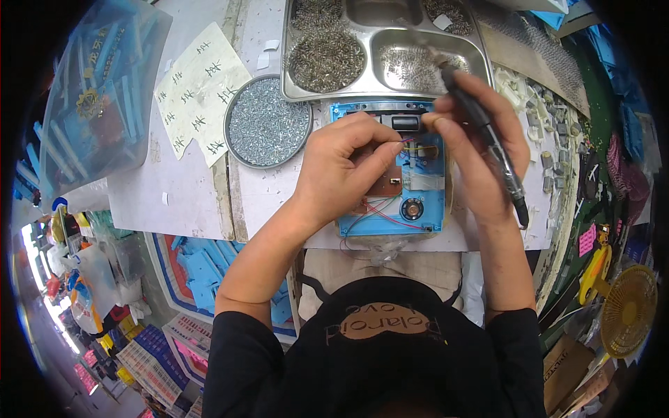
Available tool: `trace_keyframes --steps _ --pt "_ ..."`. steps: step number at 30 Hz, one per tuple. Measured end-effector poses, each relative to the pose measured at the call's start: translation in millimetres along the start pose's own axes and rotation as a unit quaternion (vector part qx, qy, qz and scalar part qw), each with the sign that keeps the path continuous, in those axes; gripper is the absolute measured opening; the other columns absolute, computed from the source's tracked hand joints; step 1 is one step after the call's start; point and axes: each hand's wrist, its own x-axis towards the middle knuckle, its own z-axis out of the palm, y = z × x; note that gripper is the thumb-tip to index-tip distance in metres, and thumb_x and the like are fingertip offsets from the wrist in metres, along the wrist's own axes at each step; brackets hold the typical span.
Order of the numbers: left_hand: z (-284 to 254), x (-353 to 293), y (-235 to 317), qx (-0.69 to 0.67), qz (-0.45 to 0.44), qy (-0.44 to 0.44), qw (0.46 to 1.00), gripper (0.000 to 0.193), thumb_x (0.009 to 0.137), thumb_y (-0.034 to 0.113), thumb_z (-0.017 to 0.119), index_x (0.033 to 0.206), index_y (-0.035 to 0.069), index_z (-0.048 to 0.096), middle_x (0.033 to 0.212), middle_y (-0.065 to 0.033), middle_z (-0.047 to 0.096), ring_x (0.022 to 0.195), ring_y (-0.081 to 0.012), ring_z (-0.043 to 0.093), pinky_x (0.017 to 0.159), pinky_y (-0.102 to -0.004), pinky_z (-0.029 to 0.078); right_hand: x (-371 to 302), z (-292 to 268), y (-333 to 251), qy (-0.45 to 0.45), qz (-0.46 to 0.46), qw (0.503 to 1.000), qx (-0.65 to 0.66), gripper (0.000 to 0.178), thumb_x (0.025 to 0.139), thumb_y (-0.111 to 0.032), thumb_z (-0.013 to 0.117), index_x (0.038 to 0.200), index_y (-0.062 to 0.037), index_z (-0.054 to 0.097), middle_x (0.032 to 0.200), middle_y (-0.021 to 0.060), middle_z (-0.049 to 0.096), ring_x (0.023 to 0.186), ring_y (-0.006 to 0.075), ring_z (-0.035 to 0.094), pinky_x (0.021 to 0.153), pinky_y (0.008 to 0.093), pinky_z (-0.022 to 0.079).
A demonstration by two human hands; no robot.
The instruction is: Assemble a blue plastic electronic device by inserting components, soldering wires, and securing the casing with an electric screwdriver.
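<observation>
A blue plastic housing (430, 182) lies open-side up on the table before me, with a brown circuit board (383, 182), a small round speaker (412, 209), a black cylindrical part (405, 123) and thin coloured wires inside. My left hand (348, 157) is over its left side, thumb and forefinger pinched at a thin wire (408, 141). From the right, my right hand (481, 143) holds a slim black-handled soldering iron (481, 118), its metal end pointing up and away over the steel tray. The right thumb and forefinger meet at the housing's upper right; what they pinch is hidden.
Behind the housing stands a steel compartment tray (334, 92) of small springs. Left of it are a round dish of screws (268, 122), a marked paper sheet (202, 90) and a clear bin of blue parts (104, 104). Small grey blocks (547, 160) lie at right, near a yellow fan (628, 311).
</observation>
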Motion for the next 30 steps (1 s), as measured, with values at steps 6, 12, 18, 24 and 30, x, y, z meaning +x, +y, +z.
trace_keyframes --steps 6,12,18,24,30 --pt "4.2 1.5 4.1 0.001 0.0 0.013 1.0 0.009 0.089 0.006 0.073 0.095 0.0 0.073 0.08 -0.0077 0.065 0.068 -0.0156 0.064 0.06 -0.0294 0.049 -8.4 6.2 3.0 -0.047 -0.053 0.996 -0.055 0.053 0.085 0.009 0.068 0.136 -0.0059 0.062 0.111 0.0092 0.068 0.101 0.0169 0.07 0.091 0.0298 0.055" --pt "2.6 1.5 -1.0 0.115 0.11 0.028 0.987 0.01 0.087 0.006 0.074 0.095 0.0 0.071 0.083 -0.0108 0.066 0.071 -0.0261 0.067 0.061 -0.0341 0.052 -2.8 10.5 5.5 -0.034 -0.096 0.986 -0.131 0.051 0.083 0.008 0.069 0.131 -0.0085 0.065 0.101 0.008 0.067 0.09 0.0171 0.067 0.081 0.0289 0.054" --pt "7.1 -1.4 -4.2 0.158 0.16 0.054 0.973 0.008 0.087 0.003 0.071 0.094 0.001 0.067 0.084 -0.0121 0.065 0.073 -0.0292 0.065 0.063 -0.0368 0.052 -4.0 15.6 9.6 -0.022 -0.126 0.978 -0.164 0.05 0.082 0.009 0.068 0.129 -0.0091 0.066 0.096 0.0082 0.065 0.086 0.0195 0.066 0.077 0.0296 0.053" --pt "4.2 -2.1 -2.3 0.099 0.094 0.05 0.989 0.008 0.085 0.004 0.072 0.091 0.0 0.068 0.086 -0.0111 0.059 0.072 -0.0252 0.06 0.063 -0.0327 0.05 -8.6 18.1 13.7 -0.048 -0.201 0.955 -0.214 0.059 0.075 0.011 0.071 0.13 -0.0107 0.067 0.099 0.0098 0.062 0.081 0.0213 0.064 0.071 0.0296 0.052" --pt "3.5 0.2 0.0 0.161 0.069 0.057 0.983 0.009 0.077 0.008 0.074 0.08 0.001 0.069 0.089 -0.0117 0.055 0.075 -0.0263 0.06 0.065 -0.036 0.051 -14.9 2.8 10.9 -0.025 -0.235 0.931 -0.278 0.058 0.072 0.008 0.077 0.127 -0.0095 0.068 0.102 0.0117 0.062 0.082 0.0225 0.063 0.07 0.0291 0.052"
